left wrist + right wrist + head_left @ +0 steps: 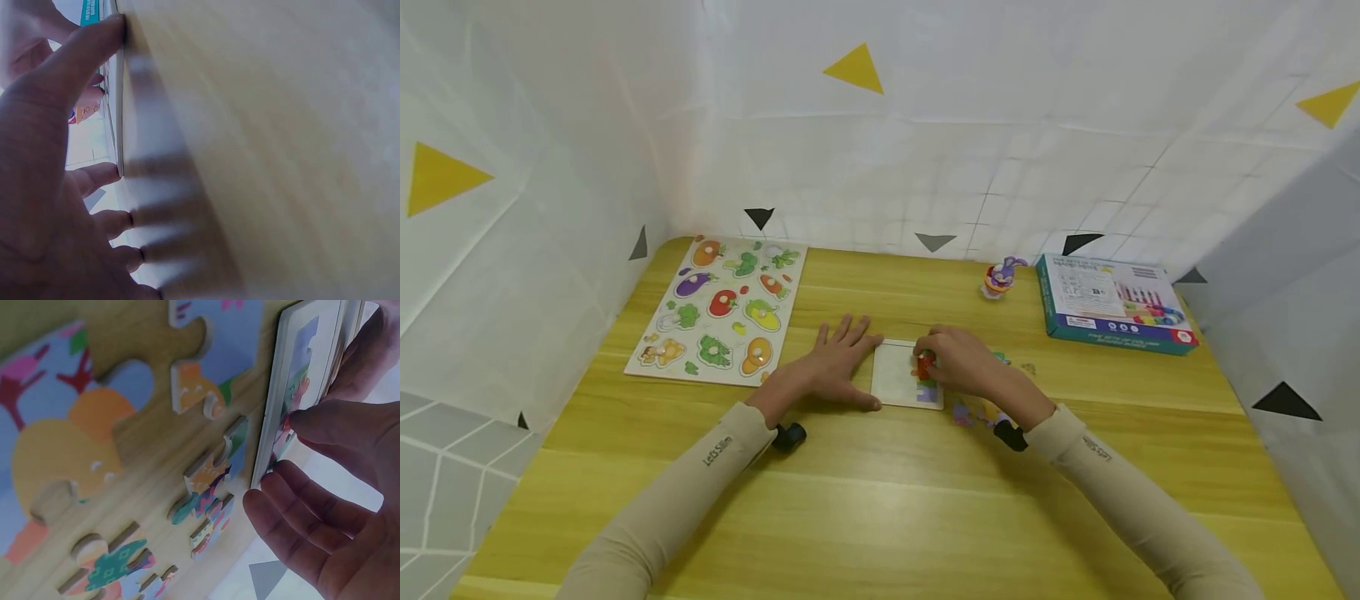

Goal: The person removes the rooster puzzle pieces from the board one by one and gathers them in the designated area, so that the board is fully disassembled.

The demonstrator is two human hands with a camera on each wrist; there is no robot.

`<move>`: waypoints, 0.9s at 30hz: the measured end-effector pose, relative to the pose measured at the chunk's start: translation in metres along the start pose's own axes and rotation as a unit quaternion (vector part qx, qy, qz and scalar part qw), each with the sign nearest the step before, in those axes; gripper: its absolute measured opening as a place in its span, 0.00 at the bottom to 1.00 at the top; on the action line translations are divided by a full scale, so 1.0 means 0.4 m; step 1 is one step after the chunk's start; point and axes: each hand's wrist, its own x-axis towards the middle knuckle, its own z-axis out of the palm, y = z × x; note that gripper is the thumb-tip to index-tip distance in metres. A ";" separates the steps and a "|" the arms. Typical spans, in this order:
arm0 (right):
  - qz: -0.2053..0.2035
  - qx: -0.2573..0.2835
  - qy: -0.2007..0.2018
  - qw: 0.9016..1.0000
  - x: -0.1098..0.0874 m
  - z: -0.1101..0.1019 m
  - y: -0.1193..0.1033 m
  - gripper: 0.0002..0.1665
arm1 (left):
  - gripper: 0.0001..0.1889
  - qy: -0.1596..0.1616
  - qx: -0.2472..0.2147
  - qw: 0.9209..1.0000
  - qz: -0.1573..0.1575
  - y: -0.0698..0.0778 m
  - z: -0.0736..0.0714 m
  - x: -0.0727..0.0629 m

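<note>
A small white puzzle tray (891, 375) lies mid-table, with joined colourful pieces along its right side. My left hand (835, 367) lies with fingers spread, thumb and index finger touching the tray's left edge; the left wrist view shows the thumb (94, 47) against that rim. My right hand (958, 358) reaches over the tray's right side and pinches a red jigsaw piece (925, 364) with thumb and fingertips, low in the tray. Beside the tray, several loose jigsaw pieces (69, 437) lie on the wood, partly hidden by the right arm in the head view.
A vegetable peg board (737, 308) lies at the back left. At the back stands a small purple bunny figure (1000, 279) in a cup. A flat teal-edged box (1116, 304) rests at the back right. White sheeting (880, 167) hangs behind the table.
</note>
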 end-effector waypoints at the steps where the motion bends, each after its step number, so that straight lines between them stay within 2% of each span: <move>1: 0.000 -0.001 -0.001 1.000 0.001 0.000 0.000 0.11 | 0.58 0.000 -0.001 1.000 0.001 0.001 0.000 0.000; 11: 0.010 -0.007 -0.018 1.000 0.007 -0.001 -0.002 0.11 | 0.58 0.000 0.005 1.000 0.000 -0.002 0.003 0.001; 27: 0.004 -0.001 0.004 1.000 0.001 0.002 0.001 0.11 | 0.59 -0.001 0.010 1.000 -0.004 0.000 0.003 0.003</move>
